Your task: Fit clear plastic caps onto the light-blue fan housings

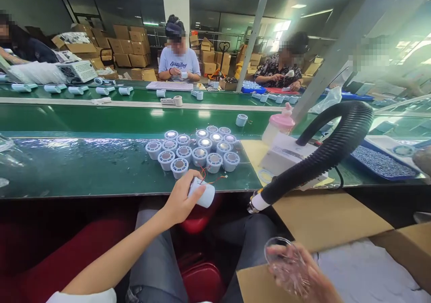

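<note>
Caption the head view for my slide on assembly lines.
Left hand holds a white cylindrical housing; right hand holds a clear ring.

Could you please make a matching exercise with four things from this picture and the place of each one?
Things:
1. white cup with red wires
2. clear ring
3. black hose
4. bottle with pink cap

Places:
A. in the right hand, over the cardboard box
B. standing on the green table, behind the white machine
C. in the left hand, at the table's near edge
D. curving over the white machine

Pairs: 1-C, 2-A, 3-D, 4-B
</note>
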`<act>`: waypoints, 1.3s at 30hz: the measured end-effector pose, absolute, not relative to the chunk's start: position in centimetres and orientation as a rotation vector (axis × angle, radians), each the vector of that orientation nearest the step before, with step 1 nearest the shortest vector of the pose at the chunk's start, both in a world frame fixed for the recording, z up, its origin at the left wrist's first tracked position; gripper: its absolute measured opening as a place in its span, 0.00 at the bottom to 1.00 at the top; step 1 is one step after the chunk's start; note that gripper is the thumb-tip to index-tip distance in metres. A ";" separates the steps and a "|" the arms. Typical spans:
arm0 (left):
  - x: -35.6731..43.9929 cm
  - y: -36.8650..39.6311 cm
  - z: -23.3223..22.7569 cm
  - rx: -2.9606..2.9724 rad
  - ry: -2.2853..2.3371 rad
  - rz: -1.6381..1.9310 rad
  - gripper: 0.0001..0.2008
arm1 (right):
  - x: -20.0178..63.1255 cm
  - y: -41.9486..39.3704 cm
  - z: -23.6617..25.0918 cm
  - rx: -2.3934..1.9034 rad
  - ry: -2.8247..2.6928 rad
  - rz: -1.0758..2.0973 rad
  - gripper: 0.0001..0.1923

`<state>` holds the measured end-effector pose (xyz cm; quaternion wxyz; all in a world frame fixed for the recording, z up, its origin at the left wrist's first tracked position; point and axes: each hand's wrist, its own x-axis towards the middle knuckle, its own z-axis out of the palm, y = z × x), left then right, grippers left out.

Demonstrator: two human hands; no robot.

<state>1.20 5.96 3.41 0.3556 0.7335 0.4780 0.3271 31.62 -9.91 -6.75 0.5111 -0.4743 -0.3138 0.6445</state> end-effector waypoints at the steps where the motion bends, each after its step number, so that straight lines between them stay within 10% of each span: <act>1: 1.2 5.4 3.3 1.804 1.199 0.808 0.18 | 30.0 -9.0 -6.1 -1.039 -0.789 1.637 0.24; 5: 1.5 3.5 2.7 1.529 1.016 0.543 0.23 | 25.4 -6.5 -1.7 -0.922 -1.291 1.507 0.24; 12: 1.5 1.4 2.1 1.571 0.890 0.415 0.14 | 21.7 -4.9 1.2 -1.408 -2.165 0.087 0.25; 20: 1.3 -0.3 1.1 1.810 0.974 0.665 0.15 | 21.3 -4.7 1.5 -1.407 -1.981 0.893 0.03; 24: 1.3 -0.3 -0.3 1.766 0.913 0.755 0.31 | 21.5 -4.8 2.1 -1.369 -1.703 1.040 0.15; 36: 0.9 -1.3 -0.3 1.366 0.691 0.548 0.34 | 22.7 -4.8 1.4 -1.194 -1.392 1.288 0.09; 39: 0.8 -1.7 0.0 1.128 0.698 0.550 0.33 | 22.9 -5.5 1.5 -1.185 -1.805 0.999 0.21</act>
